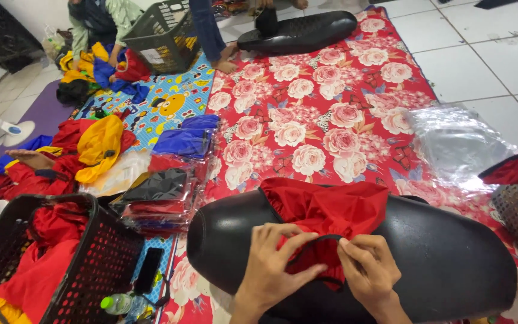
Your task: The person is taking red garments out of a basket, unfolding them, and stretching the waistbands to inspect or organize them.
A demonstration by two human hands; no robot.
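Note:
A long black seat-shaped form (451,252) lies across the floor mat in front of me. A red fabric cover (331,207) with a black elastic edge is draped over its middle. My left hand (274,264) pinches the black elastic edge of the cover from the left. My right hand (370,270) grips the same edge from the right, fingertips close to the left hand's.
Red flowered mat (325,120) underneath. Black basket (91,258) of red cloth at lower left, bottle (118,303) and phone (149,270) beside it. Stack of bagged covers (169,180). Clear plastic bags (457,144) at right. Second black form (301,33); other people sit by a grey basket (166,36).

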